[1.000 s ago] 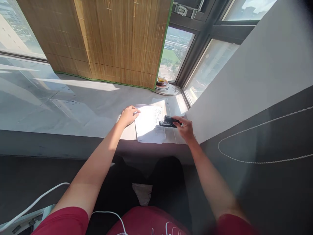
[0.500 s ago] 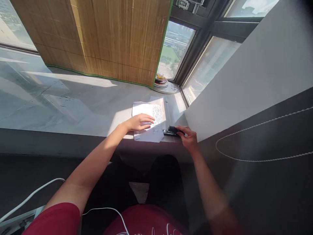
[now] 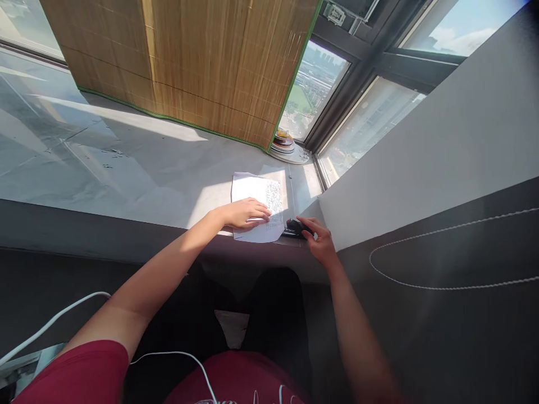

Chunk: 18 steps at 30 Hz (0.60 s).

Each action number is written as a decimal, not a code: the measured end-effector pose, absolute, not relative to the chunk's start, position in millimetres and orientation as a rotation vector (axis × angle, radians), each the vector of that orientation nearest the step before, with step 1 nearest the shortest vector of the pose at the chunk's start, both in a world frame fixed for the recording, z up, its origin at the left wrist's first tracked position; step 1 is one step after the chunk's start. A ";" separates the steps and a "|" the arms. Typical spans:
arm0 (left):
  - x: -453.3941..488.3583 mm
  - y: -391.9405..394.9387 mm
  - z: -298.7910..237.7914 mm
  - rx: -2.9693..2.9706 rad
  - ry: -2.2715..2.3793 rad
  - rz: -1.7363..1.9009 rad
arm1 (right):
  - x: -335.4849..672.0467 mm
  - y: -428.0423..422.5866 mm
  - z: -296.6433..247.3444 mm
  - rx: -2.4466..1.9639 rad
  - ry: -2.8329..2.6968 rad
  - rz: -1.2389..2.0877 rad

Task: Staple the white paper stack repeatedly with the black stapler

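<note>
A few sheets of white paper with printed text lie on the pale window ledge, in a patch of sunlight. My left hand rests flat on the near part of the sheets, fingers stretched out. My right hand is closed around a black stapler at the paper's near right corner, close to the ledge's front edge. The stapler's jaw meets the corner of the sheets; whether it bites the paper is unclear.
A bamboo blind hangs over the window behind the ledge. A stack of plates sits in the far corner by the window frame. A grey slanted wall rises on the right. A white cable runs near my lap.
My left hand moved from the paper's far left corner onto its near part. My right hand brought the stapler from the paper's right side down to the near right corner.
</note>
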<state>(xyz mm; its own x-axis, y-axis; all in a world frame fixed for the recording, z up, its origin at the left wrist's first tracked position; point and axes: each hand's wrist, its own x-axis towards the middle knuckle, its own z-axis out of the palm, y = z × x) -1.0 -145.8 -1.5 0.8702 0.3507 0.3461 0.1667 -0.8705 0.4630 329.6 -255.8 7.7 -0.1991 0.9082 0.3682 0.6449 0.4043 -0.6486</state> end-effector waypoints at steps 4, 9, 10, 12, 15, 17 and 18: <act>6.2 -154.5 2.0 2.700 0.390 0.458 | 338.0 -256.4 4.3 -1.338 -1.935 0.461; 22.2 -166.7 -8.6 2.680 0.337 0.360 | 342.8 -255.2 6.3 -1.329 -1.964 0.455; 24.5 -167.6 -11.2 2.678 0.335 0.351 | 343.0 -254.9 7.5 -1.328 -1.975 0.453; 27.2 -168.2 -15.0 2.677 0.341 0.350 | 341.8 -254.2 9.8 -1.323 -2.005 0.452; 27.7 -169.0 -16.7 2.669 0.348 0.368 | 333.7 -252.5 11.3 -1.295 -2.074 0.450; 27.0 -170.2 -16.3 2.661 0.347 0.383 | 323.5 -251.9 11.0 -1.280 -2.134 0.418; 26.7 -170.9 -16.0 2.655 0.344 0.397 | 317.7 -252.0 10.7 -1.282 -2.169 0.385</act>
